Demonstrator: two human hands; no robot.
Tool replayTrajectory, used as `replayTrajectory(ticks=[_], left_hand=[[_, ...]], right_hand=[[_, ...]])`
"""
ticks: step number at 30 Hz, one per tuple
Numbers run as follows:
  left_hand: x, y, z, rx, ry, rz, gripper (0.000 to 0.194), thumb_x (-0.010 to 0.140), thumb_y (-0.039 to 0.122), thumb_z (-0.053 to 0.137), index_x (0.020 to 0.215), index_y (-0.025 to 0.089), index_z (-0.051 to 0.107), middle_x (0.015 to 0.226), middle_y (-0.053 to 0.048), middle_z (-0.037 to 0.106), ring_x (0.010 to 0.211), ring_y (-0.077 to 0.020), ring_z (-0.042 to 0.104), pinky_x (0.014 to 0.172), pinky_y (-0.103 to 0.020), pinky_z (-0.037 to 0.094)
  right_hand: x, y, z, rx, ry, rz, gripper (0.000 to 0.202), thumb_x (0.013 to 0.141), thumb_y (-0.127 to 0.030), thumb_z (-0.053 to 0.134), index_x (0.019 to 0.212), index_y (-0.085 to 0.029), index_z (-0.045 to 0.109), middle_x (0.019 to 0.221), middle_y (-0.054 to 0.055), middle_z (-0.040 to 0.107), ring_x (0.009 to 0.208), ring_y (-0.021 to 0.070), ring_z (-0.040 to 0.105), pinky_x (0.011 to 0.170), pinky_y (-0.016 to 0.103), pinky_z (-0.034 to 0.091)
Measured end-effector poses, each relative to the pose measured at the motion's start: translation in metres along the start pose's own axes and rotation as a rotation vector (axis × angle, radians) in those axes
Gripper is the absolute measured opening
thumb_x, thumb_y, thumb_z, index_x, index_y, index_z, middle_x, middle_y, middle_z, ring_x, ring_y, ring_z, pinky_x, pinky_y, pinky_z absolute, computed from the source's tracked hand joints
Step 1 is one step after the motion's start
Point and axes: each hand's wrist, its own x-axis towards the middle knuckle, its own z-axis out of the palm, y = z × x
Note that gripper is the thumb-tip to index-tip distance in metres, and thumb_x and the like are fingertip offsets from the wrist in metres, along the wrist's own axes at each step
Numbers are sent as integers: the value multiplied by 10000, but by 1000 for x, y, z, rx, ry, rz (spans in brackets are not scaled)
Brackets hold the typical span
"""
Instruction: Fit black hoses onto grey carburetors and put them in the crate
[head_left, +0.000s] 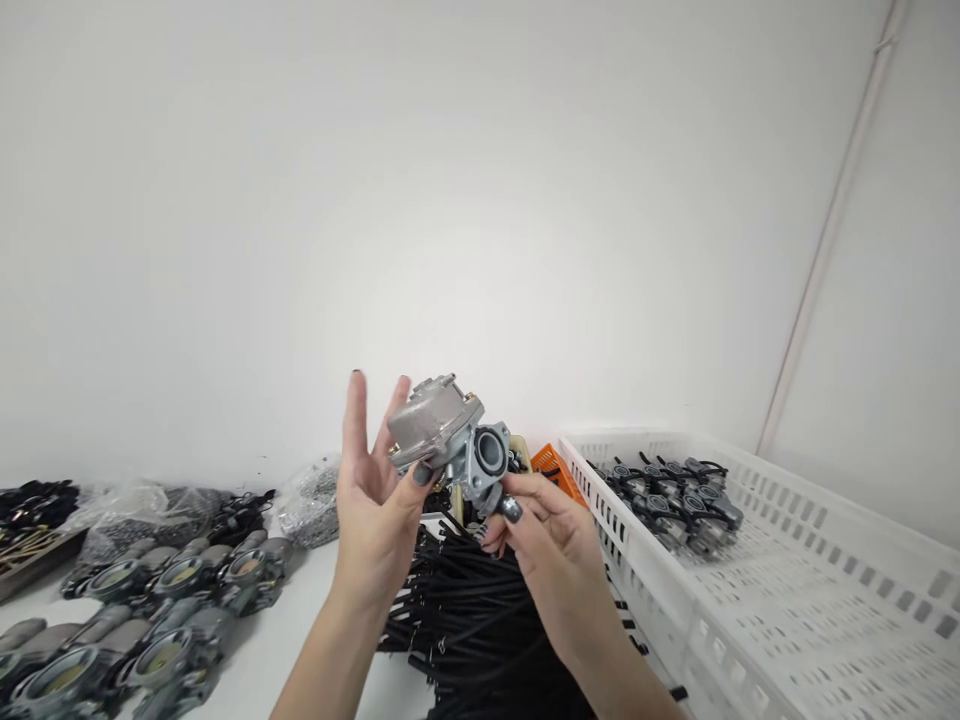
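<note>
A metal carburetor (436, 420) is held up in front of the wall, its float bowl at the upper left and its round bore facing me. My left hand (379, 500) grips it from the left between thumb and fingers, with two fingers stretched upward behind it. At the lower right of the body, my right hand (551, 540) pinches near the flange with thumb and fingertips; whether a small part sits in that pinch is hidden. Below both hands lies a heap of black rubber hoses (487, 630).
Several more carburetors (180, 580) stand in rows at the left on the white table (300, 620). Behind them are plastic bags of small parts (307, 505). On the right, a white perforated crate (720, 620) holds carburetors with hoses (675, 495). An orange basket (559, 470) stands behind my hands.
</note>
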Motion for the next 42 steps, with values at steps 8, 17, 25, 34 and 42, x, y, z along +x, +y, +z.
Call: replayTrajectory(ticks=[8, 17, 25, 34, 42], left_hand=[[7, 10, -16, 145, -196, -140, 961, 584, 317, 953, 1457, 322, 552, 1452, -120, 597, 1274, -296, 617, 946, -265, 542], [12, 15, -20, 466, -466, -18, 594, 509, 131, 932, 1072, 272, 802, 1243, -141, 648, 1160, -333, 638, 938, -353, 531], [1, 18, -7, 416, -244, 17, 510, 468, 161, 944, 946, 249, 790, 1228, -103, 628, 1063, -287, 662, 915, -321, 516], [4, 18, -10, 409, -203, -281, 659, 505, 149, 918, 1122, 249, 710, 937, -72, 733, 727, -198, 668, 624, -251, 510], [1, 22, -11, 405, -214, -383, 656, 545, 246, 951, 1136, 268, 668, 1067, -87, 754, 889, -219, 703, 751, -262, 541]], right_hand=[[12, -18, -20, -125, -8, -10, 293, 799, -441, 809, 974, -206, 811, 638, 23, 720, 605, 147, 652, 602, 270, 531], [4, -43, -36, -237, -65, -3, 244, 828, -420, 789, 986, -239, 828, 653, 31, 711, 615, 155, 642, 588, 280, 517], [14, -37, -40, -247, -111, -35, 238, 823, -438, 799, 973, -256, 833, 745, 46, 743, 662, 142, 665, 606, 248, 544], [15, -28, -35, -268, -29, -143, 191, 815, -375, 813, 935, -228, 794, 836, 52, 759, 743, 173, 707, 693, 296, 611], [17, -24, -36, -255, -26, -208, 137, 772, -285, 845, 905, -258, 828, 883, 65, 784, 869, 215, 737, 801, 345, 621]])
